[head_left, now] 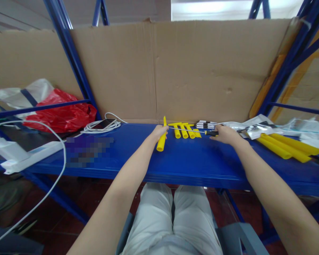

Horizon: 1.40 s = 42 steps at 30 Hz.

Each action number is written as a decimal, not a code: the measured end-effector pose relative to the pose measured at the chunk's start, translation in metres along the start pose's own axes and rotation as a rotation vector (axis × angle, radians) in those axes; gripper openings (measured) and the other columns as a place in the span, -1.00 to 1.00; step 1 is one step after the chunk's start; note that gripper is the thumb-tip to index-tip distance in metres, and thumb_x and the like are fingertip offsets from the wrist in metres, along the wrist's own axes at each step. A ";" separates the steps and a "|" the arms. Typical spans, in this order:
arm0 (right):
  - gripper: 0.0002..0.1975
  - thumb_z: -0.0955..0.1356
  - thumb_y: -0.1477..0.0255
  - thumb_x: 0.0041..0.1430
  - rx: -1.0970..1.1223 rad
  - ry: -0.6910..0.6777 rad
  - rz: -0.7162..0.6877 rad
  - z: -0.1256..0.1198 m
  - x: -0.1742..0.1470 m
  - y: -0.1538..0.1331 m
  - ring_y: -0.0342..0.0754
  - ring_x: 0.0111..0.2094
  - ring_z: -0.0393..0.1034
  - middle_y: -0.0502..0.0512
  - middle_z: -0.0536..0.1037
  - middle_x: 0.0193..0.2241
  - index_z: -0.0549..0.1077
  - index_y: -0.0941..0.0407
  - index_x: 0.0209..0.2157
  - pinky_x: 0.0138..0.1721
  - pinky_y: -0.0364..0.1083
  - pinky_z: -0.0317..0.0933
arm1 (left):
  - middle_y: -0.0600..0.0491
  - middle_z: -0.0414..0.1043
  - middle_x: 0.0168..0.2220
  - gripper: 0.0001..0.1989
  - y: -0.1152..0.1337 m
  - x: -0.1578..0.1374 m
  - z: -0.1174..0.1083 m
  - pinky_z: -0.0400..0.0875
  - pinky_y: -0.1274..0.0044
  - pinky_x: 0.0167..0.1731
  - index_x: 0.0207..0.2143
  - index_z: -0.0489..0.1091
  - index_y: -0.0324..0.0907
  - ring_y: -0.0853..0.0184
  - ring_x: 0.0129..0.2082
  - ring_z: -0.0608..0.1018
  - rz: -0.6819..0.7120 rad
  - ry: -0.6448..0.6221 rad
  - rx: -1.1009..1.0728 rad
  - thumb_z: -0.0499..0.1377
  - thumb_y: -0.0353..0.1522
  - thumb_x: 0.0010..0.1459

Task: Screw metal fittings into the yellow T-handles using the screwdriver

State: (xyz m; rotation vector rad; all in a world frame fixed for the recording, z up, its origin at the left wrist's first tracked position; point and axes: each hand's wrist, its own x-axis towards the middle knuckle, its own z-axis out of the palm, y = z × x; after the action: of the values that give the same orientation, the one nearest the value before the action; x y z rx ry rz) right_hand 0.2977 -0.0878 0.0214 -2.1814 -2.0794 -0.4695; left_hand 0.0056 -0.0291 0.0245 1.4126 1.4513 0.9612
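My left hand (160,132) is wrapped round a yellow tube (161,143) with a yellow piece at its upper end, holding it over the blue table. In my right hand (224,134) is a screwdriver (208,133) with a black and yellow handle. Its long metal shaft runs level leftward to the tube; whether the tip touches it I cannot tell. Behind the shaft several similar yellow tubes (184,133) lie side by side, with a short yellow piece (197,133) at their right end. A stack of white and black strips (206,124) rests behind my right hand.
Long yellow tubes (287,147) and clear plastic bags (263,126) lie at the right. On the left are a white power strip (34,156), a coiled white cable (101,126) and a red bag (61,109). A cardboard wall (191,71) closes off the back.
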 end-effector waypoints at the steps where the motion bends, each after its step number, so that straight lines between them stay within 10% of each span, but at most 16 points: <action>1: -0.64 0.37 0.22 0.11 0.005 -0.009 0.006 -0.001 0.000 0.000 0.20 -0.17 0.51 0.32 0.61 -0.21 0.45 0.15 -0.12 -0.26 -0.01 0.26 | 0.22 0.18 -0.73 -0.90 0.000 0.000 0.000 0.19 0.63 -0.72 -0.27 0.39 -0.32 0.49 -0.78 0.24 0.000 0.000 0.001 0.07 -0.51 0.24; 42: -0.66 0.37 0.35 0.03 0.075 0.066 0.030 0.003 0.003 0.006 0.18 -0.25 0.51 0.31 0.62 -0.27 0.43 0.14 -0.12 -0.30 -0.03 0.26 | 0.26 0.14 -0.75 -0.87 -0.007 0.007 0.002 0.20 0.64 -0.69 -0.43 0.33 -0.22 0.49 -0.78 0.25 0.067 0.010 0.005 0.13 -0.60 0.03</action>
State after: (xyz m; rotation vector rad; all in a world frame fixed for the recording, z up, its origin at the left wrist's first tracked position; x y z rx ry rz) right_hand 0.3041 -0.0847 0.0204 -2.1229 -1.9941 -0.4468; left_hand 0.0059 -0.0225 0.0170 1.4699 1.4221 1.0085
